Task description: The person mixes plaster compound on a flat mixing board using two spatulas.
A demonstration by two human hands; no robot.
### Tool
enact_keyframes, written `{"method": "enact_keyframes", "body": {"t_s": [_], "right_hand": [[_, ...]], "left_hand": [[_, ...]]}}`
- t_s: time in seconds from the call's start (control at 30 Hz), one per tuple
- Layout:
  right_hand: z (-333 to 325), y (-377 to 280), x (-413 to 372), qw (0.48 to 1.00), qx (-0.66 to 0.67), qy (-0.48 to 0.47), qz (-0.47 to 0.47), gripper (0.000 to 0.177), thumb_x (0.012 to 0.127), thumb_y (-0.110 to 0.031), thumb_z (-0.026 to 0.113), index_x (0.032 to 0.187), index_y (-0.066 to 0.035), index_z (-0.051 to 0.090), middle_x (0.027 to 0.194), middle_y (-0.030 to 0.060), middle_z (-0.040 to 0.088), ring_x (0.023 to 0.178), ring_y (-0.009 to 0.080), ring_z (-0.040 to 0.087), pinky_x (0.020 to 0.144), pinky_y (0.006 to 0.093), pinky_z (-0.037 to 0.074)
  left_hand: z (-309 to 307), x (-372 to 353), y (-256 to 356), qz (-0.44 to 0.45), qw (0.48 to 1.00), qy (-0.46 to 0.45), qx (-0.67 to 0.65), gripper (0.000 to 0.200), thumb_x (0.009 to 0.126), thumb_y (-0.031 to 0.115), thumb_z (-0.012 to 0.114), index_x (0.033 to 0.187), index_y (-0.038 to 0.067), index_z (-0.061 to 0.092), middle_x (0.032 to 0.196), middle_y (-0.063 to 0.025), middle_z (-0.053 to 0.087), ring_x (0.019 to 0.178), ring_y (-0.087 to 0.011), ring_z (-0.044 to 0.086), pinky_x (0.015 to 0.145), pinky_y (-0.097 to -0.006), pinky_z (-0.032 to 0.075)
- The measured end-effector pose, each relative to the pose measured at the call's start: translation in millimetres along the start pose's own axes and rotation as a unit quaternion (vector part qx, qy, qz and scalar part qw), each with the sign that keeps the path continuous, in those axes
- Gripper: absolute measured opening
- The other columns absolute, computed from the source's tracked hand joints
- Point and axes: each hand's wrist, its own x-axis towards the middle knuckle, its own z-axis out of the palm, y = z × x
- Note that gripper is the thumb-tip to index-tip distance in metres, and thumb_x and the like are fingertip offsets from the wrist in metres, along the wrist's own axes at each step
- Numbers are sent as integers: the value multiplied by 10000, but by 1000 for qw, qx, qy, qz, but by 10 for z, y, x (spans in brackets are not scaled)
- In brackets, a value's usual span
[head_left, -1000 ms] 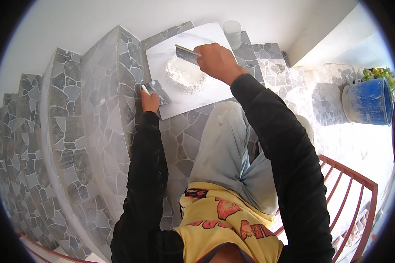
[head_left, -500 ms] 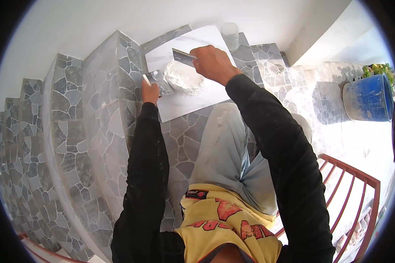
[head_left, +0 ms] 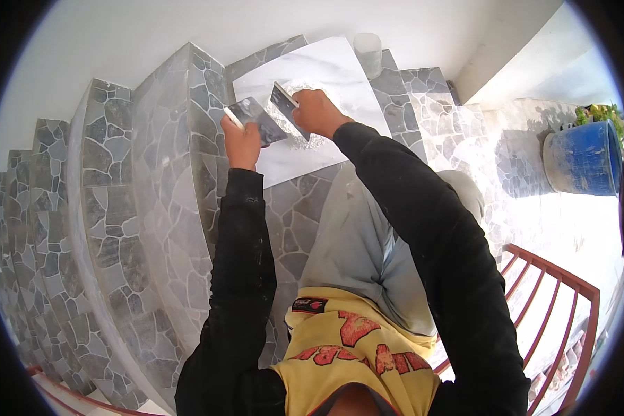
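Note:
My left hand (head_left: 243, 142) grips a flat metal scraper (head_left: 258, 119) by its pale edge, at the left side of a white marbled board (head_left: 326, 59). My right hand (head_left: 317, 113) is closed on a second scraper (head_left: 290, 111), its dark blade tilted and close to the first one. Whether the two blades touch I cannot tell. A heap of white powdery material (head_left: 308, 141) lies on the board beneath the tools, partly hidden by my right hand and the blades.
A translucent container (head_left: 367, 55) stands beyond the board by the white wall. Stone-patterned steps (head_left: 107, 152) run along the left. On the right are a blue bucket (head_left: 581, 158), a plant (head_left: 598, 113) and a red-brown metal railing (head_left: 555, 267).
My right hand has moved left and down with its scraper, nearer the left one. My left hand has shifted slightly right, its scraper now raised above the powder's left edge.

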Motion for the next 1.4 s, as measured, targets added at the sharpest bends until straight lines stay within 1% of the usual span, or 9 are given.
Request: {"method": "enact_keyframes", "body": {"t_s": [0.07,0.13,0.23,0.3,0.37,0.57,1.0,1.17,1.4], "right_hand": [[-76,-59,18,1000,-3,-1,-14,242,806,-108,604,967,44,701,909,317,679,900,464,681,857,491,547],[-201,-133,2,999,5,19,-41,308,821,-119,626,1062,56,706,877,327,673,860,459,685,847,480,547],[-360,-186,-12,998,-30,12,-53,322,832,-115,620,1092,56,701,878,323,674,846,460,685,835,475,549],[-423,-191,-57,997,-36,34,-61,199,797,-101,595,892,41,697,819,301,679,796,462,687,749,495,578],[-496,-190,-61,998,-46,8,-38,309,850,-117,621,1095,56,696,877,305,680,829,449,683,818,472,548],[-543,-167,-74,996,-66,22,-51,302,853,-117,619,1094,46,700,885,302,681,840,444,682,826,476,545],[-632,-162,-122,996,-76,34,-19,353,846,-161,631,1144,8,713,903,268,710,849,419,704,844,455,564],[-612,-211,-161,992,-120,-46,-12,326,846,-173,644,1136,-54,736,964,233,726,877,383,712,824,460,571],[-227,51,-198,979,-187,3,-85,205,815,-80,615,978,-65,740,898,208,720,855,386,707,748,475,566]], "left_hand": [[-61,-239,-179,-51,993,60,-87,492,816,54,617,1276,-8,455,984,-76,596,769,-218,621,720,-366,538],[-171,-619,-357,-212,937,-32,-275,436,810,24,618,1230,12,500,1022,-81,614,777,-204,650,625,-355,566],[-77,-1112,-647,-287,897,-39,-333,382,817,23,601,1194,28,532,1035,-80,624,818,-203,679,593,-353,605],[3,-1280,-774,-348,871,-69,-340,374,830,42,585,1199,24,535,1042,-92,630,853,-238,700,651,-387,637],[177,-1301,-742,-348,868,-67,-347,300,850,65,600,1131,-23,542,1007,-113,634,842,-247,692,665,-389,633],[726,-892,-784,-327,862,-39,-385,548,839,35,544,1339,61,320,1249,-176,502,1022,-318,648,712,-437,643],[520,-775,-254,-248,852,-59,-458,298,900,66,533,1158,-84,537,1114,-189,629,974,-322,687,849,-437,615],[472,-571,-27,-240,849,-57,-467,236,918,81,553,1103,-65,564,1083,-169,639,933,-303,691,821,-428,618],[358,-658,21,-249,869,-77,-422,299,893,63,572,1184,21,514,1041,-124,610,873,-259,657,729,-439,616]]}}
